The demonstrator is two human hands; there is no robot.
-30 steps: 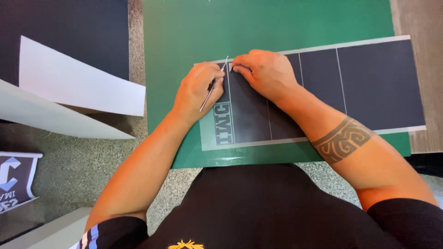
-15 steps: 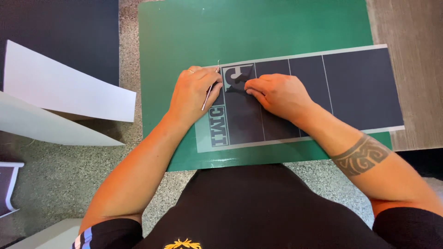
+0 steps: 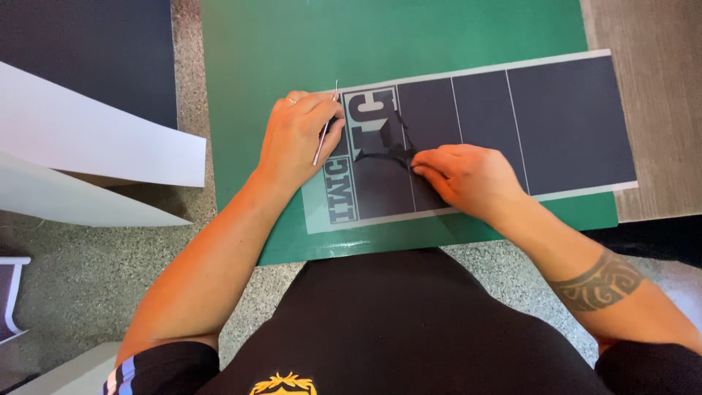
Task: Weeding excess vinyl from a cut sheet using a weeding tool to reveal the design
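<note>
As before, more vinyl (image 3: 384,150) (dark) up.

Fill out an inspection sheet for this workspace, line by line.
Surface: speckled stone-look counter with a green cutting mat on it.
Job's things: dark vinyl sheet on pale backing, lying on the mat, cut into panels; the leftmost panels show weeded letter shapes.
Hands: left hand presses the sheet's left end and holds a thin metal weeding pick; right hand pinches a loose vinyl strip lifted off the sheet.
Clutter: white sheets at left, another dark sheet behind them.
Cables: nothing seen.
Surroundings: wood-grain surface at right.
</note>
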